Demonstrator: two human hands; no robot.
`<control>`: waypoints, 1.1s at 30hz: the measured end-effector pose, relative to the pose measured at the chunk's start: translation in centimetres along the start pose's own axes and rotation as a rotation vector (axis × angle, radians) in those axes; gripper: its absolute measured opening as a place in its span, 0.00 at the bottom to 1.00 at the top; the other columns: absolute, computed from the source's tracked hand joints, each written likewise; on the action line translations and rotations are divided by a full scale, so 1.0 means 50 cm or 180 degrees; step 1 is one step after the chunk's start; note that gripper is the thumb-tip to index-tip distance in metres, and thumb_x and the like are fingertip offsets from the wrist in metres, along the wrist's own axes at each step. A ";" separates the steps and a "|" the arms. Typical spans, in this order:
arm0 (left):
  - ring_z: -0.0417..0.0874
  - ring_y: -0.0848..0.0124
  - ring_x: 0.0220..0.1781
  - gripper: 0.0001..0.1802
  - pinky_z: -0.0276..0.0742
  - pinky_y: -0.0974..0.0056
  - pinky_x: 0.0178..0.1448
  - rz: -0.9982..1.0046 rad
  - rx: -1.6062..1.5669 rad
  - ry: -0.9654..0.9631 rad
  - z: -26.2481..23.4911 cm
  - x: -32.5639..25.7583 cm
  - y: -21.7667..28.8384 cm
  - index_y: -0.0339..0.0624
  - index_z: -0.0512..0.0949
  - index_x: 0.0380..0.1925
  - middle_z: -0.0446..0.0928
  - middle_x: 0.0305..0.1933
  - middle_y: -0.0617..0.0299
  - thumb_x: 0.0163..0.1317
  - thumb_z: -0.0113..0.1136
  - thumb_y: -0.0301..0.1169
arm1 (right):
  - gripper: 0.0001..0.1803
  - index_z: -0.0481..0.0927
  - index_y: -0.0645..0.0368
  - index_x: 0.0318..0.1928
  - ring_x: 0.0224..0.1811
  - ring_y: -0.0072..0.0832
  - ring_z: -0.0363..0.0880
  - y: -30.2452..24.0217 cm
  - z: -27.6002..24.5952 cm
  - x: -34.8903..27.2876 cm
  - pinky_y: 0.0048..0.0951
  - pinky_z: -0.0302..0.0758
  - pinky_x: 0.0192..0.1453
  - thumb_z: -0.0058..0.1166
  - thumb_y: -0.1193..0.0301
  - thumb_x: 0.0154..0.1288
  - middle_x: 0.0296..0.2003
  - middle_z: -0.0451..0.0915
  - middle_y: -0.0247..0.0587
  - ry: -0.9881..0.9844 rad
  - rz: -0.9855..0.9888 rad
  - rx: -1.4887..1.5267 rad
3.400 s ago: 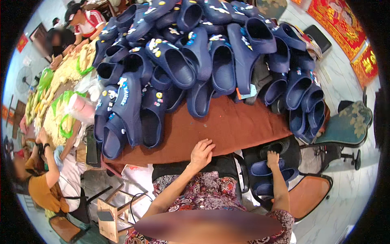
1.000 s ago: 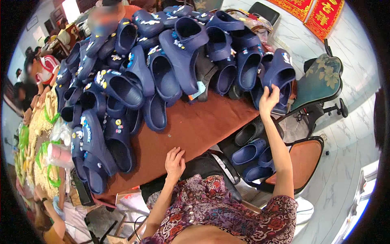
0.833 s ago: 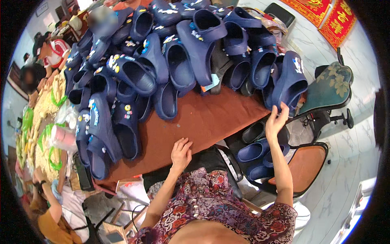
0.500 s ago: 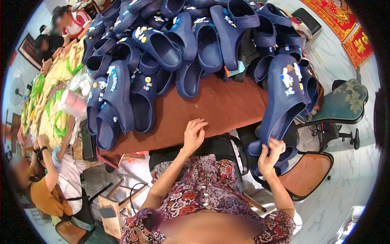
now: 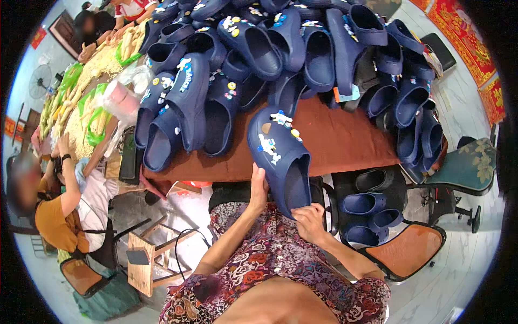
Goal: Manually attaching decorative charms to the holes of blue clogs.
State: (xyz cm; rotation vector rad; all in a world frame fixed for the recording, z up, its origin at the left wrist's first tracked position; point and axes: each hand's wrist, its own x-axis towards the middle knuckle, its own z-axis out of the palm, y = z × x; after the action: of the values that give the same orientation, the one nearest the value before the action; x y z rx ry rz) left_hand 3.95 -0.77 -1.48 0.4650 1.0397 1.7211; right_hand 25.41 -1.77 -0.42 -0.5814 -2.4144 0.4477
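A navy blue clog (image 5: 277, 146) with small white, blue and yellow cartoon charms on its upper is held before my body, toe pointing away from me. My right hand (image 5: 311, 221) pinches the rim at its heel end. Along the clog's left side rests my left hand (image 5: 259, 189), thumb up, its other fingers partly hidden behind the shoe. Beyond lies a big heap of similar navy clogs (image 5: 253, 48) on a table with a reddish-brown cover (image 5: 345, 137).
Several more clogs (image 5: 362, 204) sit on a dark seat at the right, near an orange-seated chair (image 5: 407, 245) and a green chair (image 5: 464, 164). A wooden stool (image 5: 141, 264) stands lower left. People at the left work beside a table piled with pale yellow pieces (image 5: 91, 102).
My right hand has brought the clog from the right to the middle, in front of me. My left hand, empty before, now touches its side. The view has shifted somewhat.
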 end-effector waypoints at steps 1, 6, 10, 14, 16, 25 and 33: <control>0.67 0.68 0.64 0.29 0.61 0.62 0.67 0.0264 0.0348 -0.0006 -0.002 -0.005 0.012 0.42 0.60 0.66 0.66 0.63 0.61 0.71 0.45 0.46 | 0.14 0.77 0.53 0.39 0.47 0.27 0.74 0.000 0.014 0.008 0.41 0.56 0.61 0.59 0.79 0.49 0.46 0.79 0.29 -0.0026 -0.0031 0.0040; 0.70 0.69 0.58 0.32 0.66 0.63 0.63 0.0317 0.1126 0.0465 -0.032 -0.006 0.046 0.36 0.59 0.65 0.70 0.57 0.55 0.66 0.57 0.39 | 0.13 0.77 0.53 0.38 0.44 0.28 0.76 -0.010 0.076 0.031 0.40 0.58 0.59 0.61 0.76 0.51 0.43 0.80 0.30 0.0109 -0.0138 0.0316; 0.70 0.68 0.50 0.37 0.69 0.65 0.55 0.0345 0.2115 0.0987 -0.081 0.002 0.033 0.33 0.58 0.68 0.66 0.53 0.53 0.65 0.59 0.41 | 0.12 0.77 0.54 0.39 0.45 0.27 0.77 -0.017 0.098 0.052 0.39 0.59 0.59 0.62 0.74 0.52 0.42 0.80 0.31 -0.0048 -0.0284 0.0249; 0.70 0.67 0.46 0.36 0.70 0.65 0.52 0.0473 0.2178 0.1078 -0.104 0.010 0.033 0.29 0.61 0.66 0.65 0.50 0.53 0.65 0.59 0.40 | 0.12 0.78 0.54 0.40 0.46 0.29 0.77 -0.015 0.107 0.073 0.39 0.59 0.60 0.62 0.73 0.53 0.42 0.80 0.32 -0.0379 -0.0347 0.0285; 0.71 0.67 0.45 0.34 0.71 0.65 0.52 0.0558 0.2308 0.0959 -0.113 0.012 0.030 0.29 0.61 0.66 0.65 0.49 0.52 0.66 0.57 0.39 | 0.13 0.77 0.54 0.42 0.47 0.30 0.77 -0.018 0.095 0.092 0.41 0.59 0.61 0.62 0.71 0.54 0.43 0.80 0.33 -0.0803 -0.0307 0.0305; 0.68 0.53 0.56 0.30 0.62 0.56 0.64 0.0581 0.3226 0.0970 -0.093 0.015 0.052 0.30 0.61 0.66 0.66 0.56 0.42 0.70 0.48 0.38 | 0.05 0.77 0.62 0.36 0.34 0.37 0.78 0.013 0.023 0.239 0.32 0.74 0.41 0.59 0.77 0.59 0.33 0.77 0.44 0.0447 0.1004 0.0934; 0.62 0.48 0.61 0.32 0.57 0.52 0.68 0.0552 0.3401 0.0773 -0.065 0.012 0.081 0.25 0.59 0.65 0.63 0.61 0.41 0.69 0.49 0.38 | 0.20 0.72 0.63 0.46 0.28 0.31 0.78 0.147 0.070 0.364 0.34 0.75 0.37 0.53 0.57 0.69 0.29 0.79 0.44 -0.0128 0.2123 0.1317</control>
State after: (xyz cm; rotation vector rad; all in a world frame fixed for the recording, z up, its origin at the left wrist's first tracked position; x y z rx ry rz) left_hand -0.95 -1.98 -0.06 1.0396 2.1297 1.2487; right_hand 12.31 12.97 2.42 -1.1810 -2.0193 1.2045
